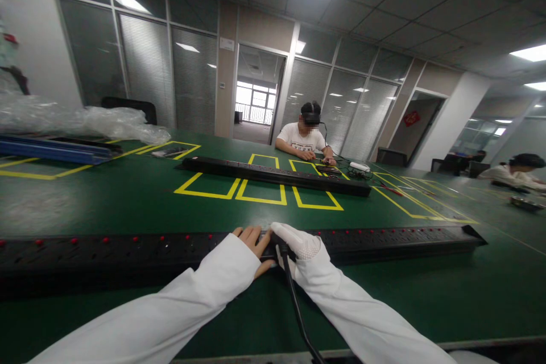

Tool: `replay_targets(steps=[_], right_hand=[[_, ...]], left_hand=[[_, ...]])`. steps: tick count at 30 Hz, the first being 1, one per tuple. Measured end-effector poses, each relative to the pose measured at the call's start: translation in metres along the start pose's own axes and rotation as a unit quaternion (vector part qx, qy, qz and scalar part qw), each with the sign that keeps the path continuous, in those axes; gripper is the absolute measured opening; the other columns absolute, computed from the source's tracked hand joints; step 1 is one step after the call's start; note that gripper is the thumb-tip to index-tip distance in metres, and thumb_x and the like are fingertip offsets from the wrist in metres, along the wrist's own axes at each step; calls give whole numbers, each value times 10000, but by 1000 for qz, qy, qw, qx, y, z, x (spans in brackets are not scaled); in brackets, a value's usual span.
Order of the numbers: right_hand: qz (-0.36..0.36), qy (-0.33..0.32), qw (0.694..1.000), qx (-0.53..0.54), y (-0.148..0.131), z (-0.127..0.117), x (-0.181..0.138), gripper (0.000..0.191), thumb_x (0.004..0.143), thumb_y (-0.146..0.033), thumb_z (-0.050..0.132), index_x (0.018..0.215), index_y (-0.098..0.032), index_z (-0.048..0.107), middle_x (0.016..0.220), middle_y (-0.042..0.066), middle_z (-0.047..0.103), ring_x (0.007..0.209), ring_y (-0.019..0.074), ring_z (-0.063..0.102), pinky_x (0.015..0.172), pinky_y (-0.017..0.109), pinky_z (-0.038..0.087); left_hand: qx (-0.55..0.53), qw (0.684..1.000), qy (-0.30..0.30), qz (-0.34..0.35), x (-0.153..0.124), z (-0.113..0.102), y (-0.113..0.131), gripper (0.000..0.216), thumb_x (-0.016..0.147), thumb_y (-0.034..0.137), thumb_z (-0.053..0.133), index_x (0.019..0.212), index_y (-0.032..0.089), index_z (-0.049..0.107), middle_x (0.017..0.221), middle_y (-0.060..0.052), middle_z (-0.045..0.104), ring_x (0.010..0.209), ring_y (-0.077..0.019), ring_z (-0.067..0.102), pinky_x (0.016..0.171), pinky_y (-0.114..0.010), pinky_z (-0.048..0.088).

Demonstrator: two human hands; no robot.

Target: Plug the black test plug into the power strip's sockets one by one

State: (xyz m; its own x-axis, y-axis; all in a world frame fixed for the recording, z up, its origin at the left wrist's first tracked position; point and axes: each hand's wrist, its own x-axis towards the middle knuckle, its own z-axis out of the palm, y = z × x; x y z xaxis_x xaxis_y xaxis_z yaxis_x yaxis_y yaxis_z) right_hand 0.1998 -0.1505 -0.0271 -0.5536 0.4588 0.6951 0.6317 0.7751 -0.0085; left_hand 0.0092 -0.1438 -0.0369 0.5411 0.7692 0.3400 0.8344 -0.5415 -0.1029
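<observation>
A long black power strip [384,242] with a row of red dots lies across the table in front of me. My left hand [255,242], bare, rests near its middle, fingers over the top and thumb down at the front side, gripping it. Right beside it, my right hand [298,244] wears a white glove and is closed around the end of a black power cable [294,296]. The connector is mostly hidden by the glove, pressed against the strip. From there the cable runs down toward the table's near edge.
Another black strip [273,175] lies farther back over yellow tape outlines [260,201] on the green table [405,284]. Clear plastic wrap [85,122] and blue profiles [51,151] are at left. A person [302,136] works opposite; another person [514,170] sits at right.
</observation>
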Motion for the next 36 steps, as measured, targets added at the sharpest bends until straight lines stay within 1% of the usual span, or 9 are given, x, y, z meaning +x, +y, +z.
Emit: replay_targets(steps=[4,9,21,27,36], right_hand=[[7,-6,1000,9,0,0,0,612,746,-156,531,1342,-221,408,1254,53,560,1118,140,560,949,243,467],[5,2,1000,16,0,0,1,607,755,-168,535,1344,-225,402,1255,58,558,1122,144,558,946,249,471],[14,-15,1000,14,0,-1,-1,612,756,-170,538,1349,-233,401,1271,50,548,1144,147,543,964,257,460],[-1,3,1000,6,1,0,0,607,748,-174,537,1340,-218,409,1248,59,565,1120,145,559,948,246,469],[9,-15,1000,8,-1,-1,1,594,754,-156,523,1336,-214,423,1256,56,560,1129,136,553,956,236,460]], left_hand=[[-3,1000,3,1,0,0,0,626,793,458,585,1324,161,438,1220,-170,556,1067,-322,520,859,-456,387],[1,1000,-2,1,0,-1,0,625,796,466,579,1323,160,439,1218,-170,559,1071,-323,521,864,-456,387],[5,1000,-13,-1,0,1,0,640,801,475,557,1340,159,419,1251,-175,541,1086,-333,512,867,-465,390],[4,1000,-11,-2,0,1,0,641,798,477,566,1337,161,425,1244,-177,547,1083,-331,516,866,-464,391],[4,1000,-3,-1,0,1,-1,641,794,484,574,1333,166,431,1242,-174,548,1083,-327,517,866,-456,390]])
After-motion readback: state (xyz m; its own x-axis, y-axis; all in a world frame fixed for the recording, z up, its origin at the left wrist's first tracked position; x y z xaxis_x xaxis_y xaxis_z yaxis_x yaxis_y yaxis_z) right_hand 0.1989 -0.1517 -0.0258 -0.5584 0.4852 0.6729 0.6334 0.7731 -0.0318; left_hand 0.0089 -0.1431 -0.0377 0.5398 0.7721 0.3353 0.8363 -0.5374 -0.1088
